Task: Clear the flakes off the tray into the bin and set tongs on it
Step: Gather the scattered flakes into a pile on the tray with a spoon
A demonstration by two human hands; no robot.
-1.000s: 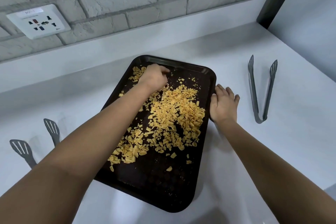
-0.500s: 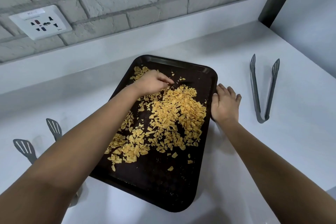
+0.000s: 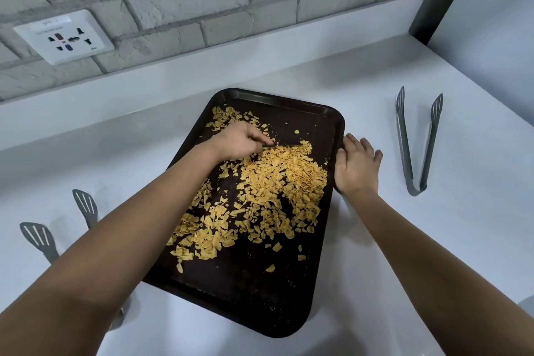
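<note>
A black tray [image 3: 289, 306] lies on the white counter, strewn with yellow flakes [image 3: 277, 188] heaped toward its right side. My left hand [image 3: 239, 141] is on the far part of the tray, its bent fingers raking the flakes at the heap's far edge. My right hand [image 3: 357, 165] lies flat on the counter against the tray's right rim, thumb along the rim. Grey tongs [image 3: 416, 147] rest spread on the counter, a short way right of that hand. No bin shows clearly.
Another pair of grey slotted tongs [image 3: 85, 206] lies at the left, partly hidden by my left forearm. A wall socket [image 3: 63, 36] sits on the brick wall behind. A side wall bounds the counter on the right. A grey curved edge [image 3: 526, 308] shows at lower right.
My left hand has drawn back from the tray's far end toward me, dragging flakes into the heap. My right hand stays at the rim.
</note>
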